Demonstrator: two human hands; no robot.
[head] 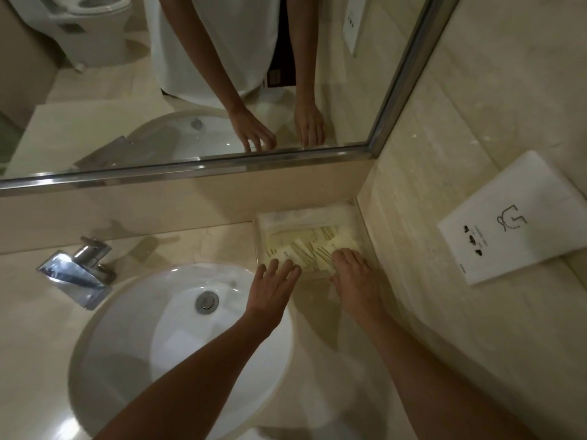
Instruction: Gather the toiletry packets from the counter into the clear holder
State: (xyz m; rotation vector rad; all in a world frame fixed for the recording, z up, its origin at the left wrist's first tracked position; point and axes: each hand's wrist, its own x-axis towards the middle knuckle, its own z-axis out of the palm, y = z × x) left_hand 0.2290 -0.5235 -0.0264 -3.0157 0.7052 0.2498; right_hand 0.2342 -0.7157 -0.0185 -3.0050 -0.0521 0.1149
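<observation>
- Your right hand [351, 268] lies palm down, fingers spread flat, on the near end of the clear holder [365, 230]; it presses on the packets rather than pinching one, and you cannot tell from above whether anything is caught under the palm.
- Your left hand [272, 282] hovers open, fingers splayed wide and holding nothing, just left of your right hand at the holder's near left corner, its fingertips reaching the nearest packet's edge.
- The toiletry packets [301, 254] sit inside the holder, directly beyond and under your right fingertips. They are pale yellow and white flat sachets, overlapping loosely.
- Their long axes do not agree: the ones nearest your fingers run diagonally, from near left to far right, while the white ones at the far end lie crosswise, parallel to the back wall.
- The holder's long axis runs away from your hands into the corner, with its right wall against the side wall.
- The sink [133, 344] lies below your left forearm, and the faucet [79, 268] stands well to the left of it.
</observation>
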